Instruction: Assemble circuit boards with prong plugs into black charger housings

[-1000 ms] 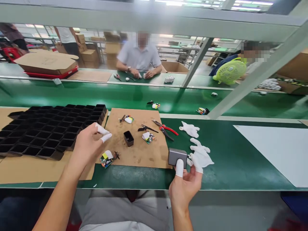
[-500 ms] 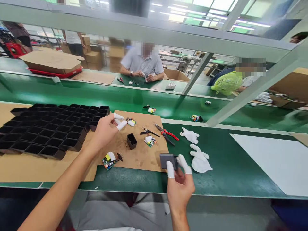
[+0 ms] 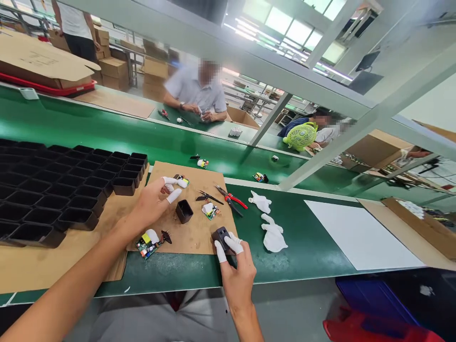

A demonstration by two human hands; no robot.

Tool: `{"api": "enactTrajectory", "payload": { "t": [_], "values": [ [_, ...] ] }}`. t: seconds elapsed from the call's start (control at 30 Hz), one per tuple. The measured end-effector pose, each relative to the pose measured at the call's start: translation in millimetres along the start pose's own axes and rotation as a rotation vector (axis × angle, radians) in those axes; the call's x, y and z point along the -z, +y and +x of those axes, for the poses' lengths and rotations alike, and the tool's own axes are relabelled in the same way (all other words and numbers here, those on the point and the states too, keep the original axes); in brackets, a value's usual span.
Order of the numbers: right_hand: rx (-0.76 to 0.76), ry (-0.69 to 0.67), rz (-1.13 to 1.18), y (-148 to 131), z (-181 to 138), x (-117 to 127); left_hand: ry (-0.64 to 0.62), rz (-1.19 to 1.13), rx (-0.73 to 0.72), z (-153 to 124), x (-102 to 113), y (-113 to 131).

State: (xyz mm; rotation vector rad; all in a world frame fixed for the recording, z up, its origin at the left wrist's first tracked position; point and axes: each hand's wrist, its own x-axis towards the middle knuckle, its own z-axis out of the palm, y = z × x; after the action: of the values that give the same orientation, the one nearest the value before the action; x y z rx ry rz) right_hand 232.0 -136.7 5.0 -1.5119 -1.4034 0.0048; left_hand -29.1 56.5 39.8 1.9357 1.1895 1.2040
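My right hand, with white finger cots on thumb and fingers, grips a black plastic adapter housing by its sides over the front of the cardboard mat. Two small slots show in its upper face. My left hand, also in finger cots, is open, its thumb and fingers apart beside a small circuit board; whether they touch it I cannot tell. An open black case stands on the mat between the hands. Two more circuit boards lie nearby, one at the front left and another right of the case.
Rows of open black cases fill the left side. Red-handled pliers and black cutters lie on the cardboard mat. White gloves and a white sheet are rightward. A co-worker sits opposite.
The view has swung to the right. My right hand has turned the black housing so its slotted face shows, and brought it closer to the open case. My left hand stays by the circuit board.
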Motion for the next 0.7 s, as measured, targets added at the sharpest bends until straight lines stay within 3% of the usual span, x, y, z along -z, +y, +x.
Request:
{"api": "enactTrajectory", "payload": {
  "t": [0.3,0.57,0.7],
  "values": [
    [-0.087,-0.040,0.068,2,-4,-6,0.005,0.046,-0.013,-4,-2,-16],
    [-0.242,-0.231,0.240,-11,18,3,-0.042,0.077,-0.048,-8,-7,-18],
    [-0.296,-0.248,0.336,-10,21,10,-0.037,0.076,-0.058,-8,-9,-20]
  ]
}}
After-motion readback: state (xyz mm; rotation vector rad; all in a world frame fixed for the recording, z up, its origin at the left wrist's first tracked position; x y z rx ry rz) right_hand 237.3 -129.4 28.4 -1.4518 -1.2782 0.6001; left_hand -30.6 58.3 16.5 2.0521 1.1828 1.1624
